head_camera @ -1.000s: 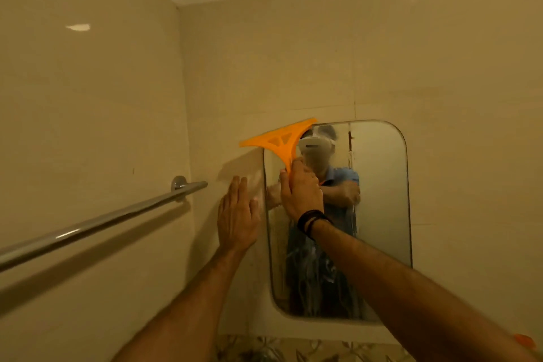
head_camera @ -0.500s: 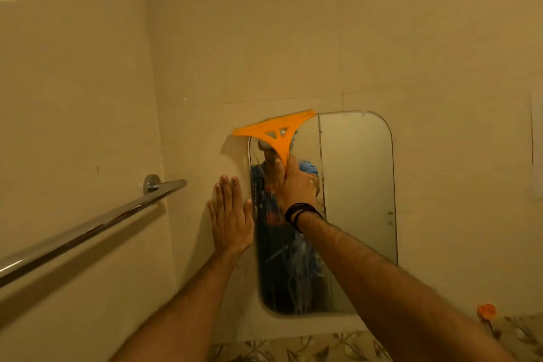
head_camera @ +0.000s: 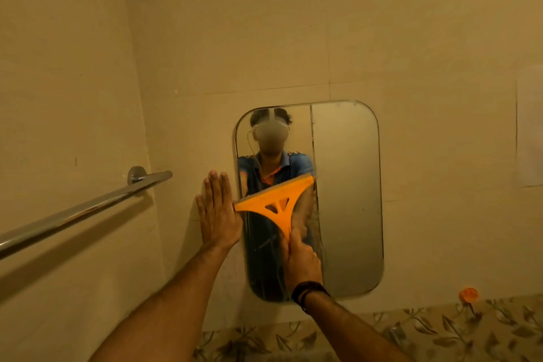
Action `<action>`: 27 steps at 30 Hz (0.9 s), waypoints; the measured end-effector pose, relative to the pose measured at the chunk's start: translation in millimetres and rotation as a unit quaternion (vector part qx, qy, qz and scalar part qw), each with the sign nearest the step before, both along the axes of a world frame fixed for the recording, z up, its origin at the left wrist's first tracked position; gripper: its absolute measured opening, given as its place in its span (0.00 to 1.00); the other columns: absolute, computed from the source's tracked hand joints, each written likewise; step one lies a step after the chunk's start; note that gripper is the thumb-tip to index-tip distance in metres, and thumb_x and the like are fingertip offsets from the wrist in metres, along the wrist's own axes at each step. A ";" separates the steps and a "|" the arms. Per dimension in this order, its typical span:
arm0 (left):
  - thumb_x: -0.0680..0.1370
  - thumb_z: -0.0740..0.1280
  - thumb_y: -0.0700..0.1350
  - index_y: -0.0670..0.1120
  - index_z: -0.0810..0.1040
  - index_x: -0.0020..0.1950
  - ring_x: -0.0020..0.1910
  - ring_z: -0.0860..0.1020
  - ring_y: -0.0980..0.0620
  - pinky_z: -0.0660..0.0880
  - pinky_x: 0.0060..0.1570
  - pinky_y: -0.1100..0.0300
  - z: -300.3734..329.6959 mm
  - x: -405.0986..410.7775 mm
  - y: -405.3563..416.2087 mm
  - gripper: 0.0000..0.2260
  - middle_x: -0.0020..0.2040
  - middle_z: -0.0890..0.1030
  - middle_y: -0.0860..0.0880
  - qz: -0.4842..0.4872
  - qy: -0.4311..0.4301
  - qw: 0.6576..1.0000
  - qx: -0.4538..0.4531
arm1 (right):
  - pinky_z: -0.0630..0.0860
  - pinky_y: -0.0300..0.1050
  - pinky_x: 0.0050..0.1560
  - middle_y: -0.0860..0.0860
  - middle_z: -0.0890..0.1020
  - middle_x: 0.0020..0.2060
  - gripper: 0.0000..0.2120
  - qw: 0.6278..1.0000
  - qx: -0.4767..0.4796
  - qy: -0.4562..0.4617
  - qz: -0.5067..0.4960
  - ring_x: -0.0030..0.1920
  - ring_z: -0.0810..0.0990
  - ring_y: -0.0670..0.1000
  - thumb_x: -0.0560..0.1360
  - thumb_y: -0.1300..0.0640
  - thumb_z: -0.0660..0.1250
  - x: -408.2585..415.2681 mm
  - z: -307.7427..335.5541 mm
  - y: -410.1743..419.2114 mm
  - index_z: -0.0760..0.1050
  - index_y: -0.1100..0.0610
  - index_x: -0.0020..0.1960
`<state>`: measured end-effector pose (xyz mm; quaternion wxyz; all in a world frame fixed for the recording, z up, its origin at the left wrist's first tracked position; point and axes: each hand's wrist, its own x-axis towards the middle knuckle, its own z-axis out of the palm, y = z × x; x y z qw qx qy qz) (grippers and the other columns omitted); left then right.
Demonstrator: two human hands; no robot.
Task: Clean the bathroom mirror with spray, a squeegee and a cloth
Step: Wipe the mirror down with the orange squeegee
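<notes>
1. A chrome rail (head_camera: pixel 88 211) runs along the left wall (head_camera: pixel 64 97), in the same place relative to the corner as before; the whole view now sits lower, so the mirror appears further down and right in the picture.
2. The left hand (head_camera: pixel 217 214) lies flat on the wall just left of the mirror's edge, fingers straight and together, holding nothing. It has stayed pressed there across all three frames.
3. The squeegee (head_camera: pixel 276 203) is orange, its blade tilted with the right end higher. Its left tip touches or overlaps the left hand's edge; which of the two cannot be told. A second ago the blade stood at the mirror's top left corner, half over the wall; now it lies about midway down the glass, on the left half.
4. The right hand (head_camera: pixel 302 261) has its grip closed round the squeegee's handle from below, fingers wrapped on it, a dark band at the wrist. It has dropped with the tool, from mid-mirror to near the bottom edge.
5. The mirror (head_camera: pixel 349 200) shows the person's reflection above the blade more plainly than earlier; below the blade the left strip looks dark and streaked. The right half is hazy.
6. A small orange object (head_camera: pixel 469 294) sits at lower right above a leaf-patterned band.
</notes>
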<state>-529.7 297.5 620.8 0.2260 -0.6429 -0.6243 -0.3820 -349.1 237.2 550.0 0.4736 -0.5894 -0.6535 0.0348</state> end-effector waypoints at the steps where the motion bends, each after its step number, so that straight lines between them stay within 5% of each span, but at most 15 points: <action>1: 0.81 0.60 0.48 0.48 0.33 0.80 0.80 0.35 0.44 0.40 0.78 0.40 -0.6 -1.3 -0.6 0.39 0.81 0.33 0.44 -0.002 0.006 1.000 -0.004 | 0.81 0.55 0.45 0.52 0.82 0.43 0.13 1.000 0.001 -0.002 -0.001 0.42 0.82 0.55 0.82 0.44 0.50 0.9 0.3 -2.1 0.65 0.51 0.59; 8: 0.83 0.47 0.51 0.50 0.40 0.82 0.81 0.40 0.47 0.44 0.79 0.43 11.0 -23.9 -14.4 0.29 0.82 0.38 0.48 -0.019 0.024 0.999 0.028 | 0.78 0.43 0.33 0.44 0.75 0.34 0.15 0.990 0.103 0.064 0.068 0.32 0.77 0.43 0.81 0.41 0.50 1.1 63.0 -21.7 0.66 0.49 0.57; 12: 0.80 0.37 0.56 0.48 0.39 0.82 0.81 0.42 0.47 0.44 0.79 0.45 39.5 -19.4 -12.8 0.31 0.82 0.40 0.47 -0.017 -0.009 0.998 0.064 | 0.81 0.51 0.41 0.53 0.78 0.47 0.30 0.982 0.170 0.054 0.058 0.42 0.80 0.51 0.75 0.32 0.43 -4.3 128.2 -14.2 0.67 0.52 0.63; 15: 0.82 0.40 0.55 0.48 0.38 0.81 0.81 0.41 0.47 0.46 0.79 0.41 46.2 -11.9 -0.7 0.29 0.82 0.39 0.47 -0.012 -0.006 0.998 0.063 | 0.79 0.51 0.45 0.55 0.77 0.49 0.28 0.985 0.168 0.038 0.020 0.49 0.79 0.55 0.78 0.36 0.46 -2.5 149.9 1.6 0.71 0.56 0.59; 23: 0.84 0.41 0.56 0.45 0.41 0.82 0.82 0.42 0.47 0.46 0.79 0.41 17.4 -16.8 18.9 0.29 0.83 0.40 0.46 -0.002 0.006 0.996 0.090 | 0.79 0.48 0.37 0.51 0.75 0.46 0.24 0.989 0.137 0.048 0.032 0.40 0.78 0.50 0.78 0.35 0.44 3.0 75.9 25.3 0.69 0.52 0.51; 27: 0.84 0.39 0.57 0.46 0.40 0.82 0.82 0.41 0.47 0.44 0.79 0.41 2.0 -22.2 22.2 0.29 0.83 0.40 0.46 -0.009 0.008 0.996 0.092 | 0.80 0.50 0.38 0.50 0.79 0.39 0.22 0.995 0.090 0.032 0.028 0.37 0.81 0.52 0.78 0.35 0.45 4.2 19.6 22.8 0.67 0.47 0.61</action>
